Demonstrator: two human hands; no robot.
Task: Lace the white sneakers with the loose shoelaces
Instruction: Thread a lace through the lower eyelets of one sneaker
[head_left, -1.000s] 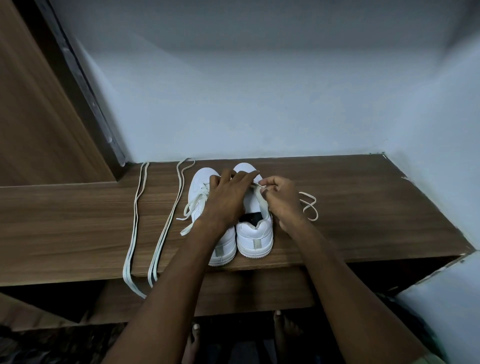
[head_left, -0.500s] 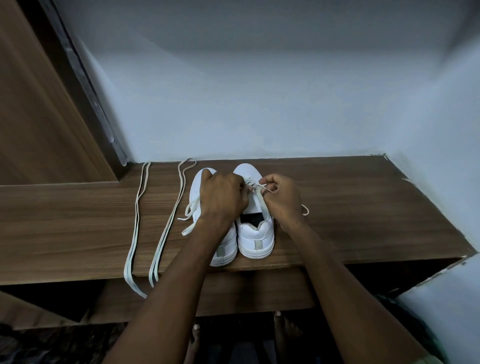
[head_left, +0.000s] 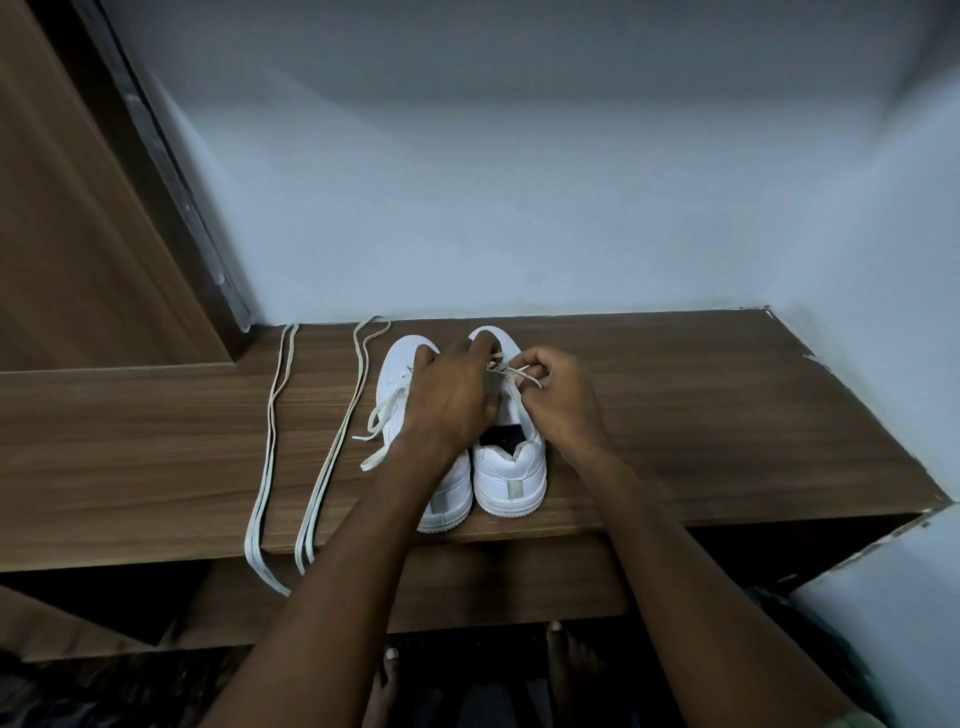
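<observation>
Now right hand (head_left: 558, 400) has drawn lace (head_left: 522, 375) shorter over right sneaker (head_left: 511, 467).

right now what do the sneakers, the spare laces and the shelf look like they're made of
Sneakers: smooth white leather or a synthetic look-alike, matt sheen, stitched heel panels; which one, I cannot tell.
Spare laces: flat woven fabric, off-white, lying limp and folded double.
Shelf: wood-grain board, probably laminate, since the printed-looking grain runs evenly and a chip shows at the right edge.
</observation>
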